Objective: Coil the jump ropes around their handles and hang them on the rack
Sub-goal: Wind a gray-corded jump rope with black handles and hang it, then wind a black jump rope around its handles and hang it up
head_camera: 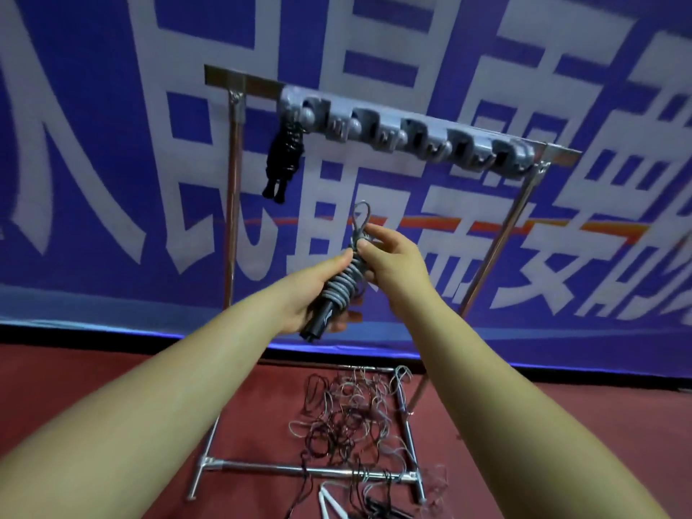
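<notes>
Holding a coiled grey jump rope [342, 282] up in front of the rack [404, 125], the person has it between both hands, below the row of grey hooks. The bundle looks light, but the cord is springy and slick, so I judge the wraps would loosen if let go; the sure hold is around the black handles [318, 324] and over the coils together. The left hand [310, 294] does this, fingers curled round the handle end with the thumb lying along the wraps. The right hand [382, 256] pinches the top of the bundle just under a small free loop [362, 215], which looks the natural part to slip onto a hook. Both forearms reach up and forward. A black coiled rope [282, 159] already hangs at the rack's left end. Loose ropes [352, 413] lie tangled on the floor inside the rack's base.
</notes>
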{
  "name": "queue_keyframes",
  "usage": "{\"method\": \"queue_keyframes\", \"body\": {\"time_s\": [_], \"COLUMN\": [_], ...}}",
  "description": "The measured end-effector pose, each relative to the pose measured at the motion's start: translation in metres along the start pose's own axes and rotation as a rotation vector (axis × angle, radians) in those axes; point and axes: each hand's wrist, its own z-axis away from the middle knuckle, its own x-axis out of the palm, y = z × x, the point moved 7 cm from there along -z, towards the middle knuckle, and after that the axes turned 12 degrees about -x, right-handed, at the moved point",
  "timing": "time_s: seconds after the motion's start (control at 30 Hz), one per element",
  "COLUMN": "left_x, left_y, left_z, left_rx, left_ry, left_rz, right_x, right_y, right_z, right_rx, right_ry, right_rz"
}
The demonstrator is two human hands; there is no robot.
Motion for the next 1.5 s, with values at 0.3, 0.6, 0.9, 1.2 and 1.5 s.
{"method": "queue_keyframes", "body": {"time_s": [0.3,0.6,0.9,1.2,1.5], "left_x": [-0.043,-0.058,-0.068,-0.076,-0.104], "left_y": [0.053,0.121,0.119,0.083,-0.083], "left_z": [-0.006,-0.017,-0.033,-0.048,-0.079], "left_rx": [0.091,0.180,0.056,0.181,0.054], "left_ry": [0.164,0.114,0.104,0.208,0.424], "left_rz": [-0.115,-0.084,-0.086,-0.204,-0.166], "right_x": [0.027,0.031,0.036,0.043,0.052], "right_y": [-0.021,-0.059,-0.045,0.010,0.181], "right_z": [-0.067,-0.133,-0.151,-0.102,0.022], "right_rx": [-0.040,-0.273,-0.218,-0.070,0.263], "right_ry": [0.047,0.124,0.024,-0.001,-0.062], "right_rz": [0.041,0.239,0.436,0.164,0.094]}}
